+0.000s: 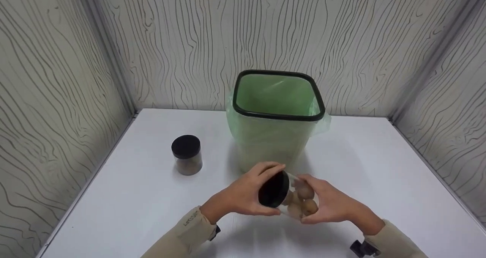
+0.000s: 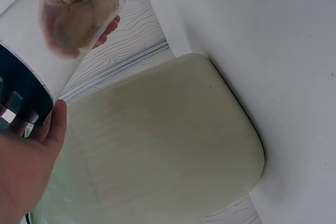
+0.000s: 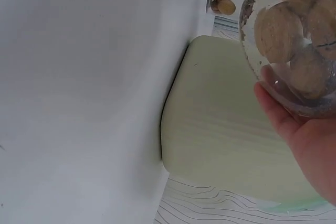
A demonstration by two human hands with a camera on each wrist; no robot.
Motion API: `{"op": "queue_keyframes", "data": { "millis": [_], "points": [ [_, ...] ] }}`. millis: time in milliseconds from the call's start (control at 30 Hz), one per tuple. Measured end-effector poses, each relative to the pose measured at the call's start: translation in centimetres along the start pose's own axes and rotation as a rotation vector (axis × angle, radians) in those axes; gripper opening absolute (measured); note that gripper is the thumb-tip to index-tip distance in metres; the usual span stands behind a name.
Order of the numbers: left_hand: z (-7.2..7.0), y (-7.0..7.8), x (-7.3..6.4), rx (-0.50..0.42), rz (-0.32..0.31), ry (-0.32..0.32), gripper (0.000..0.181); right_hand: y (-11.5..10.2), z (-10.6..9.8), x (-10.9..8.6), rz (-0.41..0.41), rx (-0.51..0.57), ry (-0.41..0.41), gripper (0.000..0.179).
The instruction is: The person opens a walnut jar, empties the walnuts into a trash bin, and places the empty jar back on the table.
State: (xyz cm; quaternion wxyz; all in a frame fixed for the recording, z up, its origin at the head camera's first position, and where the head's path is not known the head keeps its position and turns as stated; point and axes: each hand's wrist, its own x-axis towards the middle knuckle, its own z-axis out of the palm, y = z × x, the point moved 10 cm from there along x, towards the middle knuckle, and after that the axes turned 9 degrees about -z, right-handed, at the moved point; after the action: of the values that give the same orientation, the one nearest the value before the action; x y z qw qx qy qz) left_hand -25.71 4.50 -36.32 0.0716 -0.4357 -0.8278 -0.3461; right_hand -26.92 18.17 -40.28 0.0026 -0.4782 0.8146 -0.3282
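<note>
Both hands hold a clear jar (image 1: 295,181) tilted on its side above the table, in front of the bin. Its black lid (image 1: 272,191) faces left, gripped between the fingers and thumb of my left hand (image 1: 243,193). Around the jar's base end curl the fingers and thumb of my right hand (image 1: 336,202). Several round brown walnut-like things (image 3: 278,32) lie in the base end, seen through the clear wall. In the left wrist view the lid (image 2: 21,85) sits on the jar's mouth.
A light green bin (image 1: 271,142) with a black rim and a green liner bag stands behind the hands. To its left, a second black-lidded jar (image 1: 189,166) stands upright with brown contents. Wood-patterned walls (image 1: 182,41) enclose the white table (image 1: 133,197).
</note>
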Motion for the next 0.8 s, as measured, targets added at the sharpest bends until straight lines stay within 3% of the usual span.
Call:
{"op": "queue_keyframes", "data": {
  "millis": [333, 533, 800],
  "points": [
    [-0.3, -0.9, 0.2, -0.037, -0.139, 0.054, 0.09, 0.1, -0.2, 0.2, 0.061, -0.031, 0.031, 0.083],
    [-0.3, -1.3, 0.2, -0.045, -0.179, 0.114, 0.086, 0.4, -0.3, 0.1, 0.065, -0.08, 0.065, 0.087],
    [-0.7, -2.1, 0.3, -0.133, -0.286, 0.179, 0.078, 0.2, -0.9, -0.1, 0.049, -0.169, 0.119, 0.091]
  ]
}}
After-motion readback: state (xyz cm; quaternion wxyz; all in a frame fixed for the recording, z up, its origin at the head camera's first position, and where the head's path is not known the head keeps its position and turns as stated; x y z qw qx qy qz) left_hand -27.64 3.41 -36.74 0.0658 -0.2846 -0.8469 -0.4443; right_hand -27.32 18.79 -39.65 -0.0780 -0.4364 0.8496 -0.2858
